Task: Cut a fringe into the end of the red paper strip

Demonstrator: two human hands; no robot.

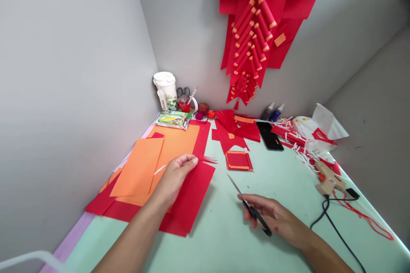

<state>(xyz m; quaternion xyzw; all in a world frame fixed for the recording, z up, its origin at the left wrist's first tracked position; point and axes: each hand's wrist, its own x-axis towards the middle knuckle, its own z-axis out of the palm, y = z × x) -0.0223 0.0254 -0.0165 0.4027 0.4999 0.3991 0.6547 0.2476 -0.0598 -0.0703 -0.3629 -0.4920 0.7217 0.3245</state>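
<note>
Thumb and fingers of my left hand (177, 175) are closed in a pinch on a small piece of fringed red paper (209, 160), whose thin strips point right. Beneath this hand lie a red paper sheet (195, 200) and orange sheets (141, 166). My right hand (275, 219) is wrapped round black-handled scissors (254, 213), held low over the table with the blades pointing up and left, apart from the fringe. The blades look closed together. Just beyond their tips sits a small square red and orange paper piece (238, 160).
Firecracker-shaped red paper rolls (253, 38) hang on the wall. A white cup (165, 89) and a green packet (173, 120) stand back left. On the right are a phone (269, 135), white paper scraps (299, 151), and a glue gun (328, 177) with a black cord.
</note>
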